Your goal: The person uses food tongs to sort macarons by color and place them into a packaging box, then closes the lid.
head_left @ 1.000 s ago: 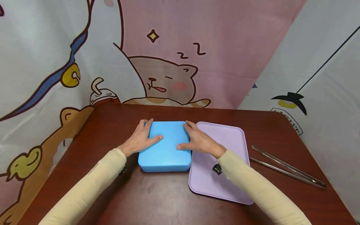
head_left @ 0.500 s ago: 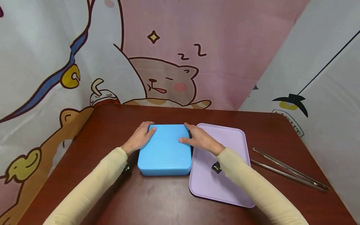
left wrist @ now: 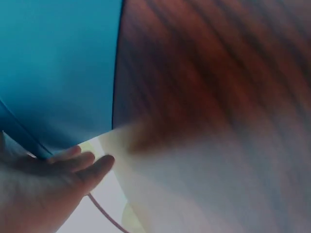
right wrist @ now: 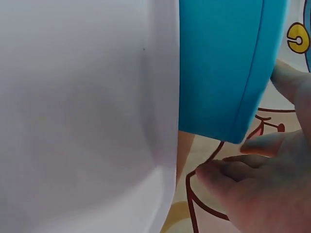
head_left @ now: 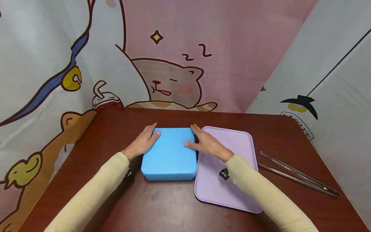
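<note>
A blue lidded box (head_left: 169, 154) lies flat on the dark wooden table (head_left: 162, 206), its right side against a lilac tray (head_left: 232, 145). My left hand (head_left: 149, 133) lies along the box's far left corner with its thumb on the lid. My right hand (head_left: 200, 138) lies along the far right side, over the tray's edge, with its thumb on the lid too. In the left wrist view the left hand's fingers (left wrist: 77, 162) reach straight past the box's corner (left wrist: 58, 63). In the right wrist view the right hand's fingers (right wrist: 233, 170) hang loosely beyond the box (right wrist: 223, 58), beside the tray (right wrist: 82, 107).
Long metal tongs (head_left: 298, 175) lie on the table to the right of the tray. A cartoon-printed curtain (head_left: 174, 64) hangs close behind the table's far edge and along both sides. Bare tabletop shows in front of the box and to its left.
Both thumbs have slid off the middle of the lid toward its far corners. The fingers that lay over the far edge now lie straight along the box's sides.
</note>
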The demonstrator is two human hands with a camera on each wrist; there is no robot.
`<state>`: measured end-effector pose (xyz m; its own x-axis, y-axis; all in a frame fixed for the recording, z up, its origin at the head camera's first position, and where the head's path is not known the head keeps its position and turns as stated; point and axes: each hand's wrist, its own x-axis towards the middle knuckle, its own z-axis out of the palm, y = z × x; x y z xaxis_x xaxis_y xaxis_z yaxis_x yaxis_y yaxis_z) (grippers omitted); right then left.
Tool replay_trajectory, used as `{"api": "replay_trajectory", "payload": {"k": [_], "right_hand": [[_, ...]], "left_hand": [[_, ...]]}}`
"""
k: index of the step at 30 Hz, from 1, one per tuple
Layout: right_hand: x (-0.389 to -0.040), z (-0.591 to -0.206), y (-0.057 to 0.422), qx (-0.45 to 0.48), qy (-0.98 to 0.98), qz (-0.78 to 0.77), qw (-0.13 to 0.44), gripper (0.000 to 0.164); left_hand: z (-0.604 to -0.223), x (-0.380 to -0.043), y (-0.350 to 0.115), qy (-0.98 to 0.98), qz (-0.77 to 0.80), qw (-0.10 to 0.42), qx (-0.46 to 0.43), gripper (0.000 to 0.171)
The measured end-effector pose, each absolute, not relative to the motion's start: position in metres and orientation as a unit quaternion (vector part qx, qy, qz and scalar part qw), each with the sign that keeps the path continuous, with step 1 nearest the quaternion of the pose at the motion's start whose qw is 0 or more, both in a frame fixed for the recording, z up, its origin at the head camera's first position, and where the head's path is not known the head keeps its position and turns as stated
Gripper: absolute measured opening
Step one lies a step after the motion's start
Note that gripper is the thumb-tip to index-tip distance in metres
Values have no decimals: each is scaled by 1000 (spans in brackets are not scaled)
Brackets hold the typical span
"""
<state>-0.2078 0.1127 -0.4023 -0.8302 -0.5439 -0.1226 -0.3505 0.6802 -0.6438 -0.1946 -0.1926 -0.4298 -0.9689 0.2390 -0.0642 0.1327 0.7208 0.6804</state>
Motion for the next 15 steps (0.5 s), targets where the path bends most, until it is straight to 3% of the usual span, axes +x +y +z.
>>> {"api": "replay_trajectory", "payload": {"k": [7, 15], "right_hand": [[-193, -387, 133, -237, 904, -336, 113, 98], [-171, -370, 158, -227, 922, -307, 58, 96]], "left_hand": [[-423, -179, -202, 937, 332, 40, 103, 84], [-411, -154, -215, 955, 271, -33, 117, 87]]}}
